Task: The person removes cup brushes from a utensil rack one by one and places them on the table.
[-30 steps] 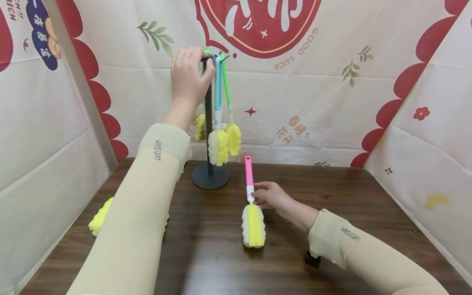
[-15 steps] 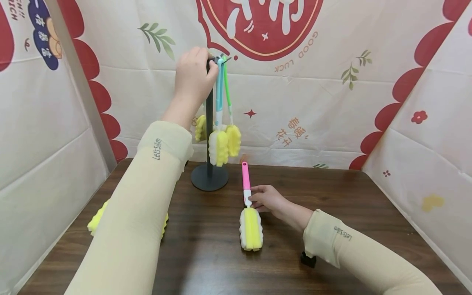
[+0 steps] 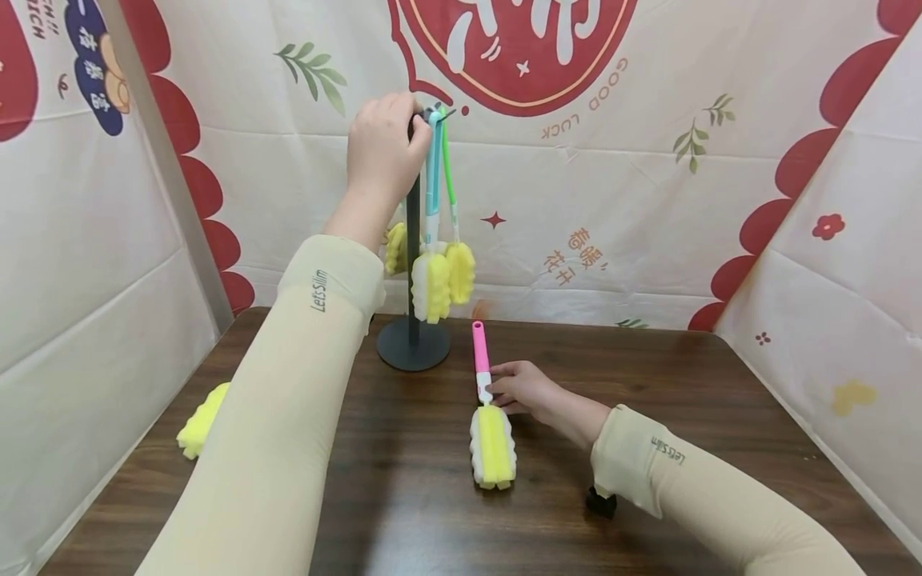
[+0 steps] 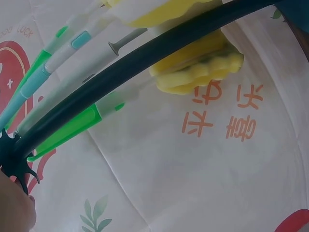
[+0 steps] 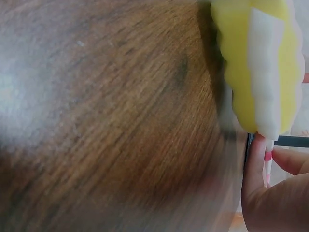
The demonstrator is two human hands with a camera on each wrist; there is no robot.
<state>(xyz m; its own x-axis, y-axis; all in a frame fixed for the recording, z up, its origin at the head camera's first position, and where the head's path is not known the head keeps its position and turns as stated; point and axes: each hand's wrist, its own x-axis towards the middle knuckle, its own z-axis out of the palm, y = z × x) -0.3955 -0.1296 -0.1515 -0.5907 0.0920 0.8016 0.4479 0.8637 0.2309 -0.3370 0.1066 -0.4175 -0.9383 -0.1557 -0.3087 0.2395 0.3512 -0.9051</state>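
Observation:
In the head view my left hand (image 3: 387, 148) grips the top of a black stand (image 3: 414, 240). Beside it hang a blue-handled sponge brush (image 3: 432, 284) and a green-handled one (image 3: 459, 272); another yellow sponge shows behind the pole. The left wrist view shows the stand's hooked top (image 4: 10, 152) against my hand. With thumb and fingers, my right hand (image 3: 531, 392) pinches the white neck of a pink-handled brush (image 3: 493, 448), handle pointing away from me. In the right wrist view its yellow and white sponge (image 5: 264, 72) is beyond my fingertips.
A yellow sponge (image 3: 204, 420) lies on the brown table (image 3: 648, 368) at the left, partly hidden by my left sleeve. The stand's round base (image 3: 413, 346) rests near the table's back edge. A printed cloth (image 3: 612, 184) hangs behind and at both sides.
The pink-handled brush and my right hand have shifted slightly toward me and to the left. My left hand stays at the stand's top, with the head view shifting slightly.

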